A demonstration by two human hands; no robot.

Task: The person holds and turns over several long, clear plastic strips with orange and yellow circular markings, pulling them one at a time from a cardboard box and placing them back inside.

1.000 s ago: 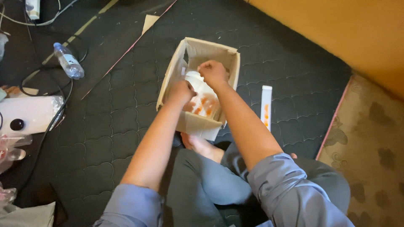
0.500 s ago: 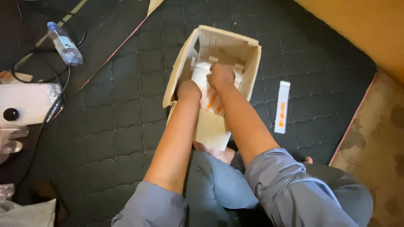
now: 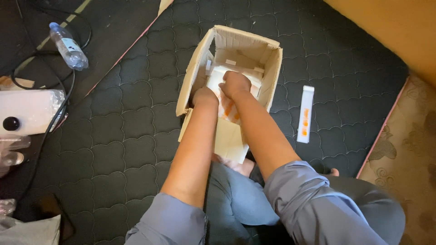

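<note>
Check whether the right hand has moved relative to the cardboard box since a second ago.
Yes. The right hand has gone deeper into the cardboard box, away from its near edge.

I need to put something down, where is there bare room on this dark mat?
Bare quilted mat lies between the cardboard box and the black cable, and between the box and the white strip. Inside the box, both hands and white packets crowd it.

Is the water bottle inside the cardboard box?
No, the plastic water bottle lies on the dark quilted mat, far left of the cardboard box.
</note>
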